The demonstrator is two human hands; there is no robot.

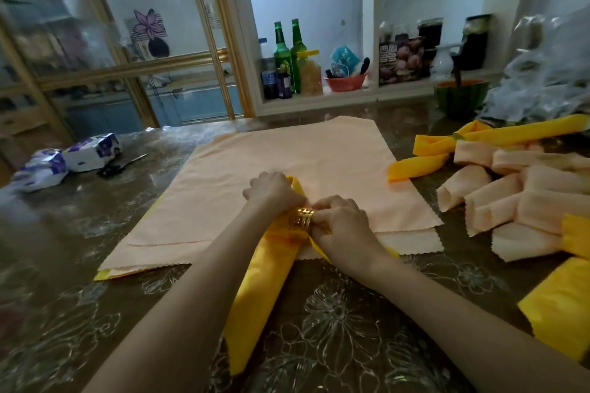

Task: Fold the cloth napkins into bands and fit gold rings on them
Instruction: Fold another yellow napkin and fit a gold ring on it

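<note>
Gold ring sits on yellow napkin between left hand and right hand.

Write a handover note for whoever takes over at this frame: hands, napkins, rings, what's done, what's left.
Left hand: grips the yellow napkin just past the ring.
Right hand: pinches the gold ring, which sits round the folded band.
Done: folded napkins are piled at the right; their rings are hard to make out.
Left: seat this ring, then fold the flat peach napkins lying underneath.
</note>
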